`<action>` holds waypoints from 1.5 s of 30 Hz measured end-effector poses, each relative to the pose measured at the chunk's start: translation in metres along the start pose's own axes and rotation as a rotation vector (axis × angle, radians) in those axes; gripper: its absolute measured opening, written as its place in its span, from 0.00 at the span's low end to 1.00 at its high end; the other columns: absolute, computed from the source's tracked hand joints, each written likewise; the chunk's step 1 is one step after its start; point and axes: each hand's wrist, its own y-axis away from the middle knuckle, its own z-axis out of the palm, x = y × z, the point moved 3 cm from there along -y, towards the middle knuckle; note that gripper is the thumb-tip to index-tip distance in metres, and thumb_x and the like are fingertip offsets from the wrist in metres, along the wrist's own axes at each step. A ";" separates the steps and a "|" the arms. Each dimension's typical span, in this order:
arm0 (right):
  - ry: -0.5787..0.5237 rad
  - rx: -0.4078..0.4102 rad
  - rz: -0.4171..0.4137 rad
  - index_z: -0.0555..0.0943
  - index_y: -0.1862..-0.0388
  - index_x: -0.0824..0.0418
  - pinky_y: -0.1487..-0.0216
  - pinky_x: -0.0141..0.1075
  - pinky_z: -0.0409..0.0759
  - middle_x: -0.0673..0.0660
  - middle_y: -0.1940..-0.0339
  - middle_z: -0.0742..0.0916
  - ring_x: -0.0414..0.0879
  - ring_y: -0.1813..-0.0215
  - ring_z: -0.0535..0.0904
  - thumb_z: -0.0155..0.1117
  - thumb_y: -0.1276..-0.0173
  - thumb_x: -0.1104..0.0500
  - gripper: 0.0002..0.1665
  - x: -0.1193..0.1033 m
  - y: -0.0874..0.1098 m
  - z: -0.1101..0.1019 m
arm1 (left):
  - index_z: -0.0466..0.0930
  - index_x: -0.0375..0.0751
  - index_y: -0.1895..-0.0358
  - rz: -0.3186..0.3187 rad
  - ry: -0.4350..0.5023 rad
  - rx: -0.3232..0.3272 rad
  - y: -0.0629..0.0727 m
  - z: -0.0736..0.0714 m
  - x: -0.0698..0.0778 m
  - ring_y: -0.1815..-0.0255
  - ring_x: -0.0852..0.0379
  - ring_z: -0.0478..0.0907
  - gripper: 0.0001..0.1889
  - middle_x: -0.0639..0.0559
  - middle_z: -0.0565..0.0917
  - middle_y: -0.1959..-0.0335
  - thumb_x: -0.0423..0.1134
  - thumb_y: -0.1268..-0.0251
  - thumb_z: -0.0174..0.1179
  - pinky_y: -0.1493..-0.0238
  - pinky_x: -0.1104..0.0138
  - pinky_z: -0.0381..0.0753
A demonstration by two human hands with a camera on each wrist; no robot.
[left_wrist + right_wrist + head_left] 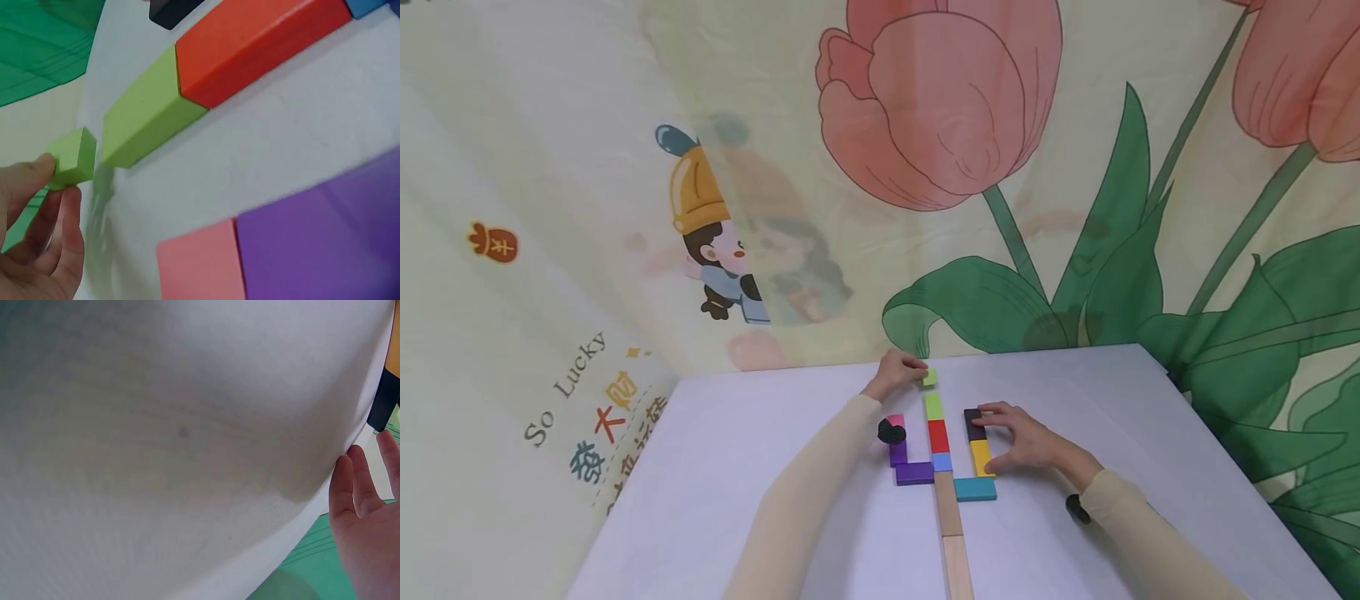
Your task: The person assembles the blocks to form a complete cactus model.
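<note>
My left hand [897,375] pinches a small light green block [74,159] between thumb and fingers, just past the far end of a column of blocks. That column holds a longer light green block [933,407], a red block [938,437] and a blue block [941,462]. My right hand [1028,437] has its fingers spread beside a black block [974,425] and a yellow block [981,457]. Its fingertips lie at the black one and its thumb by the yellow one's near end; whether they press is hard to tell.
Wooden blocks [948,504] continue the column toward me. Purple blocks [914,474] and a pink block [201,261] form a branch on the left. A teal block [976,489] branches right. The white table [715,483] meets a printed flower backdrop [940,108] behind.
</note>
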 end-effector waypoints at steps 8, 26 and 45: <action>-0.012 0.004 0.000 0.78 0.38 0.50 0.35 0.68 0.64 0.60 0.28 0.69 0.65 0.26 0.59 0.81 0.59 0.44 0.45 0.000 0.002 0.000 | 0.88 0.36 0.58 -0.022 0.041 -0.066 0.003 0.004 -0.008 0.68 0.64 0.77 0.09 0.43 0.88 0.58 0.35 0.39 0.65 0.68 0.77 0.76; 0.000 0.001 0.012 0.78 0.37 0.50 0.34 0.68 0.63 0.60 0.27 0.68 0.65 0.26 0.58 0.81 0.58 0.43 0.45 0.001 0.000 -0.001 | 0.87 0.35 0.56 -0.014 0.041 -0.078 0.008 0.008 -0.009 0.68 0.63 0.75 0.10 0.43 0.87 0.56 0.35 0.37 0.63 0.66 0.76 0.76; 0.000 -0.005 0.009 0.77 0.36 0.49 0.34 0.68 0.62 0.59 0.26 0.68 0.65 0.25 0.57 0.80 0.58 0.42 0.46 0.003 0.000 0.000 | 0.87 0.38 0.57 0.000 0.014 -0.092 0.009 0.011 -0.008 0.62 0.60 0.74 0.12 0.45 0.87 0.58 0.40 0.41 0.68 0.64 0.74 0.74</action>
